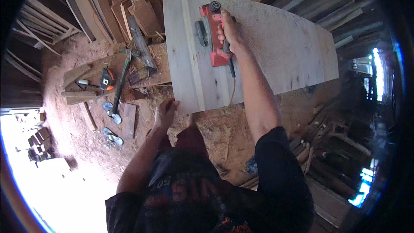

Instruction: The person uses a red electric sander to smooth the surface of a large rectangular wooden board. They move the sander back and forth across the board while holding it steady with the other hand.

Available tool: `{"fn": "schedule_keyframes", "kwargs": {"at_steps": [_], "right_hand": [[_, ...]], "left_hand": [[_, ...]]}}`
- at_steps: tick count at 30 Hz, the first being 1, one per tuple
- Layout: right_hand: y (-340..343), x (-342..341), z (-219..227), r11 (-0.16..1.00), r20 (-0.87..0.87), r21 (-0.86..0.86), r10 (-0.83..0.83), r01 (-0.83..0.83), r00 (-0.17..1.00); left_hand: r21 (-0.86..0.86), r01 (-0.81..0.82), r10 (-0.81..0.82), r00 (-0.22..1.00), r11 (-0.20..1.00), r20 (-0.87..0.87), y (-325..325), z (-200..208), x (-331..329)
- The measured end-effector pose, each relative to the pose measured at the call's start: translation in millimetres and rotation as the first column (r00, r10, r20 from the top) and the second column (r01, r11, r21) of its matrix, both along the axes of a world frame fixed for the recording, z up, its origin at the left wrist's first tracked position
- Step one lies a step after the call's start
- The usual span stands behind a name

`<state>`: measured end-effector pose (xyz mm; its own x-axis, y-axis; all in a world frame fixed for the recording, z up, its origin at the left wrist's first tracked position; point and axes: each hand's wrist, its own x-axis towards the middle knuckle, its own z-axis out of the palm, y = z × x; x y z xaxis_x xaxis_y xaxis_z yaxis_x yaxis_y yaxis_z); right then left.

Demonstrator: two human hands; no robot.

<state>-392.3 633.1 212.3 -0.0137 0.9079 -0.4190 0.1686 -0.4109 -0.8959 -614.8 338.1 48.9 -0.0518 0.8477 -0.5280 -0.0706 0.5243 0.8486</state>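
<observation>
A broad pale wooden panel [276, 47] lies ahead of me, with straight left and near edges and a curved far edge. On its left part rests a red electric planer [219, 59] with a black knob and a cord trailing toward the near edge. My right hand [231, 34] is wrapped round the planer's handle, the arm stretched forward. At the panel's near left corner, my left hand [165, 111] has its fingers curled against the edge. What its palm touches is hidden.
Left of the panel, a board [82, 75] carries a black and orange tape measure [107, 79]. A long-handled tool [122, 77] lies beside it. Flip-flops [112, 136] sit on the shavings-covered ground. Stacked wood pieces [144, 15] stand behind; more timber [336, 146] lies at right.
</observation>
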Motion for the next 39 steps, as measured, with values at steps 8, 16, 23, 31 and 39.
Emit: {"fn": "schedule_keyframes", "kwargs": {"at_steps": [8,16,23,31,39], "right_hand": [[-250,49,47,0.977,0.135,-0.164,-0.115,0.136,0.984],[-149,60,27,0.988,0.112,-0.146,-0.04,0.056,0.993],[21,53,7,1.0,-0.002,-0.009,-0.003,0.003,1.0],[-269,103,42,0.958,0.177,-0.172,-0.2,0.23,0.964],[-60,95,24,0.998,0.148,-0.063,0.014,-0.005,0.989]], "left_hand": [[-0.041,-0.038,0.043,0.988,0.998,0.151,2,0,0],[0.008,-0.01,0.01,1.0,1.0,0.004,1,16,1],[-0.026,-0.06,0.057,0.993,0.998,-0.103,10,41,7],[0.039,-0.037,0.039,0.998,0.999,-0.046,-26,15,10],[-0.083,0.02,-0.033,0.987,0.996,-0.156,-22,31,8]]}}
